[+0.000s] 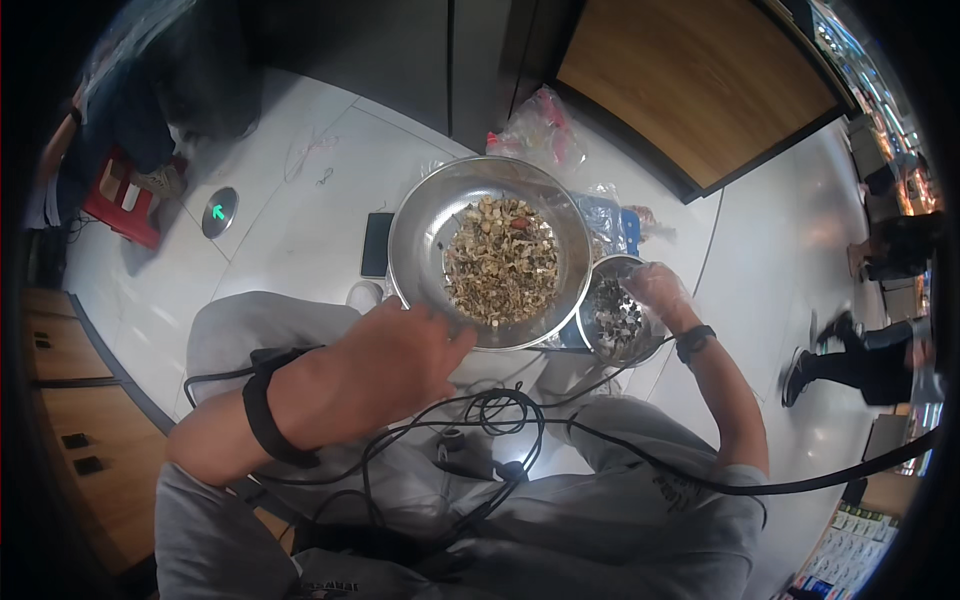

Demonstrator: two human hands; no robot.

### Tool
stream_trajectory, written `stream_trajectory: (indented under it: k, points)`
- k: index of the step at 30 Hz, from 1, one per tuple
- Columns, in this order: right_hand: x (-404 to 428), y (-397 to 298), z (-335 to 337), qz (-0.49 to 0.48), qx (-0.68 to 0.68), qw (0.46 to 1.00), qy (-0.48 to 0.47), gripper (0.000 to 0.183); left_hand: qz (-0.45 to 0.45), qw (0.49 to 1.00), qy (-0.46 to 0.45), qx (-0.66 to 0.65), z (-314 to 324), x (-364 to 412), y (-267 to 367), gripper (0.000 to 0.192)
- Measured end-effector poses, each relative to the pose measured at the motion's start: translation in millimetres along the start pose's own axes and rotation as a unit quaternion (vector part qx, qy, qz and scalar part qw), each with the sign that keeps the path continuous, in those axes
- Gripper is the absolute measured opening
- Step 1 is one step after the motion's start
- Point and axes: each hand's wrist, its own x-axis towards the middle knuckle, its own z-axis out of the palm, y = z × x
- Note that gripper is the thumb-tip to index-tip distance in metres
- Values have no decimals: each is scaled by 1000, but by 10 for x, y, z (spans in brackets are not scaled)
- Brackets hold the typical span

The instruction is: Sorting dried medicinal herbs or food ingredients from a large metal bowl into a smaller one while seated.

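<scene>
A wide metal bowl (412, 240) holds a heap of dried, chopped plant pieces (504, 262), pale brown with one reddish piece among them. My left hand (405, 349) is at its lower left rim, slightly blurred; the fingertips are partly hidden, so its grip is unclear. To the right stands a smaller metal bowl (646, 346) with dark and pale flakes (616, 319) in it. Over its right rim is my right hand (658, 294), covered by a clear plastic glove. Its fingers are bunched, and I cannot see whether anything is between them.
Black cables (517, 411) loop across my lap. Behind the bowls lie crumpled plastic bags (551, 135) and a blue object (628, 225). A dark flat device (376, 244) lies left. A person's shoe (161, 180) is near a red stool (124, 206); other people's legs (847, 375) are right.
</scene>
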Motion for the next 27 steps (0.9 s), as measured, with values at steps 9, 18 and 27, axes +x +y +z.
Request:
stream_trajectory:
  k: [9, 18, 27]
  points:
    - [596, -871, -286, -63, 89, 986, 127, 17, 71, 992, 104, -24, 21, -98, -7, 59]
    - [1158, -1217, 207, -199, 64, 975, 76, 10, 0, 998, -4, 68, -72, -175, 106, 59]
    - [1394, -1437, 292, -105, 0, 993, -59, 12, -44, 999, -13, 22, -172, -439, -9, 56]
